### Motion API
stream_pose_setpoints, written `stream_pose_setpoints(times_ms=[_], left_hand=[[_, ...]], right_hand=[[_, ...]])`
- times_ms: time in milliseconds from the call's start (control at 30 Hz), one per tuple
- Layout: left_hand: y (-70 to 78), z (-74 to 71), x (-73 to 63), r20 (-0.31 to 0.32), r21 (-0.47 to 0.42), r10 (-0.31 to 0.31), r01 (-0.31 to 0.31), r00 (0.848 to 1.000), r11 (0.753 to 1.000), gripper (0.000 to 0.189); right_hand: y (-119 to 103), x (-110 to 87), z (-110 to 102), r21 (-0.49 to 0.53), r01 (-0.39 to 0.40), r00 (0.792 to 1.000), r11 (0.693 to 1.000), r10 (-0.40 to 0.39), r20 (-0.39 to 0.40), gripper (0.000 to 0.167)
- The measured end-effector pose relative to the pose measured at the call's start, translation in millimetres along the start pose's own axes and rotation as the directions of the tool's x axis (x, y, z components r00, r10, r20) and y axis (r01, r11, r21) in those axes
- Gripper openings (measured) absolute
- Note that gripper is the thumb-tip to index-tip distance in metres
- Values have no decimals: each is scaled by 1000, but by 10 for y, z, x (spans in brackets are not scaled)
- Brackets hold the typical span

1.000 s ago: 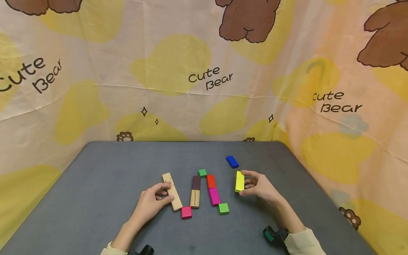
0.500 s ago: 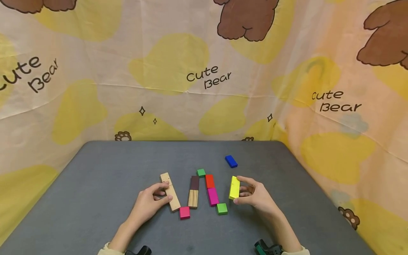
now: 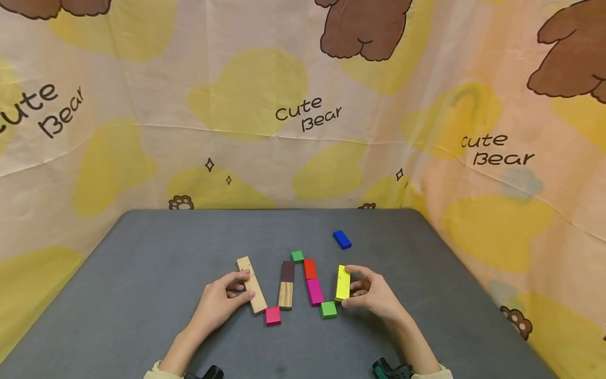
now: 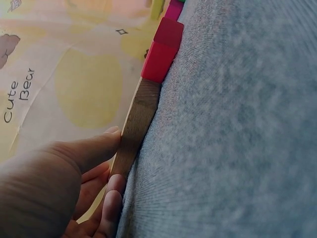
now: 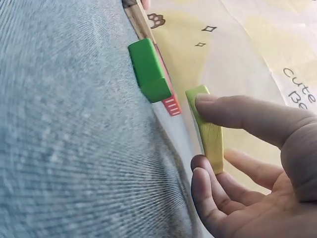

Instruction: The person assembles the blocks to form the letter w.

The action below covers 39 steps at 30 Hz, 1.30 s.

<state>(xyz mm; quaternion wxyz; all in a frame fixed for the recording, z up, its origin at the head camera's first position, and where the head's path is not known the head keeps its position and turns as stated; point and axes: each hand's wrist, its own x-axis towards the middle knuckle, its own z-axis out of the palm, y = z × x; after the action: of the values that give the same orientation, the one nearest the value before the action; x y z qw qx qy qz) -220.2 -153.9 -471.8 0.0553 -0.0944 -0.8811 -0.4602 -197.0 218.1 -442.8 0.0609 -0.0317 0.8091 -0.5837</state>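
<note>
My left hand rests its thumb and index fingertip on a row of two pale wooden blocks on the left side of the table. A pinkish-red block sits at that row's near end. With thumb and fingers, my right hand pinches a yellow block; in the right wrist view the yellow block is held close over the table. Left of it lie a light green block, a magenta block and an orange-red block, joined in a slanting line.
A dark brown block and a striped wooden block form another line in the middle. A green block lies at the top between lines. A blue block lies farther back on the grey table. A printed cloth hangs behind.
My right hand has brought the yellow block left and nearer to me, toward the light green block. The left hand stays at the pale wooden blocks. The view has shifted slightly.
</note>
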Motion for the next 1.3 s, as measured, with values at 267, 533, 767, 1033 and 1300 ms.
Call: stream_pose_setpoints(times_ms=[267, 533, 767, 1033, 1300], left_hand=[[-7, 10, 4, -7, -3, 10, -10, 1000, 1000, 38], [1, 7, 5, -9, -4, 9, -9, 1000, 1000, 39], [18, -8, -1, -15, -2, 11, -11, 1000, 1000, 38], [12, -10, -13, -16, -11, 21, -21, 1000, 1000, 40], [-17, 14, 8, -8, 3, 7, -7, 1000, 1000, 40]], right_hand=[[47, 74, 33, -28, -24, 1000, 999, 24, -5, 77], [33, 105, 39, -85, -43, 999, 995, 40, -28, 76], [52, 111, 56, -100, -13, 1000, 995, 11, -21, 76], [44, 122, 88, -131, -12, 1000, 991, 14, 8, 76], [53, 122, 82, -149, -23, 999, 989, 27, 23, 76]])
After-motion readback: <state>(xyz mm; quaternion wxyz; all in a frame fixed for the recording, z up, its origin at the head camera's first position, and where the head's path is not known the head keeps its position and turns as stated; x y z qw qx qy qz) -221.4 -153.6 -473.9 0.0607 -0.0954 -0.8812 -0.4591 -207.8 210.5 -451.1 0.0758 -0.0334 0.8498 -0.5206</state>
